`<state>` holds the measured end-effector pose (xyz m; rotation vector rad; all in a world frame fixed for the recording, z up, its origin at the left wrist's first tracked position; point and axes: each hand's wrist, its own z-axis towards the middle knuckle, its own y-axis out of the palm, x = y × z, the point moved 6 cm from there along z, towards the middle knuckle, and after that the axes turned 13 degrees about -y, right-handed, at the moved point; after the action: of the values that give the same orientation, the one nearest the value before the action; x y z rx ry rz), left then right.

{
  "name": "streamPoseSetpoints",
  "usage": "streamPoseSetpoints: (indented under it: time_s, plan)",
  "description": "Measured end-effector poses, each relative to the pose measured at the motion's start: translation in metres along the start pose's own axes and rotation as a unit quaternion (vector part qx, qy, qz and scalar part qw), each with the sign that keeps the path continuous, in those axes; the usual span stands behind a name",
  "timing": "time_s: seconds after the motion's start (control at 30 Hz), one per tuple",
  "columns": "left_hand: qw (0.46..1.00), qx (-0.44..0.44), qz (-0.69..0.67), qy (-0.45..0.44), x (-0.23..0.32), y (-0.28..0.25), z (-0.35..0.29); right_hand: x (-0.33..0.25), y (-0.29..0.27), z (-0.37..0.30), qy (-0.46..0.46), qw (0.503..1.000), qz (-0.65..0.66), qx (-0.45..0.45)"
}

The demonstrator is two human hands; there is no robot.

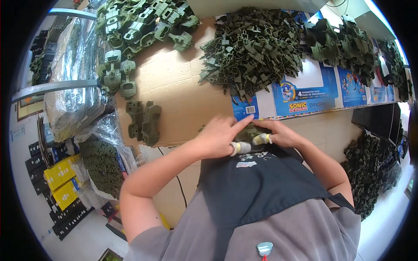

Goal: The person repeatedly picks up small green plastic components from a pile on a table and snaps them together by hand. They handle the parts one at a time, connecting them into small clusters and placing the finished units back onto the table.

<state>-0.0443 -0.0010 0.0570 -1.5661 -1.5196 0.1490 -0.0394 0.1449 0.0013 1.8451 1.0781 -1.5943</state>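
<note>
My left hand (220,135) and my right hand (278,132) meet close to my chest at the near edge of the cardboard-covered table (174,87). Together they pinch a small olive-green plastic part (250,130), mostly hidden between the fingers. Both thumbs wear pale tape wraps. A heap of small green frame-like parts (252,48) lies just beyond the hands. Two joined larger green pieces (144,121) sit to the left of my left hand.
Bulkier green moulded parts (139,26) fill the far left of the table. More dark green heaps (348,41) lie at the far right and in a pile (370,174) low right. Clear plastic bags (74,78) and yellow and black trays (61,178) are at left.
</note>
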Motion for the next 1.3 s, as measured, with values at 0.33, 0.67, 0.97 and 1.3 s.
streamPoseSetpoints:
  time_s: [0.33, 0.67, 0.97, 1.3]
  plan:
    - [0.841, 0.100, -0.517, -0.127, -0.064, 0.035, -0.030, -0.010, -0.033, -0.009, -0.009, 0.993, -0.103, 0.062]
    - [0.868, 0.204, -0.442, -0.095, -0.041, 0.033, -0.031, -0.062, 0.031, 0.052, -0.186, 0.918, -0.347, -0.054]
    - [0.897, 0.236, -0.361, -0.096, -0.027, 0.025, -0.033, -0.039, 0.003, 0.064, -0.191, 0.970, -0.111, -0.100]
    - [0.783, 0.290, -0.532, 0.142, -0.020, -0.020, -0.012, -0.059, -0.033, 0.046, -0.247, 0.914, 0.218, 0.238]
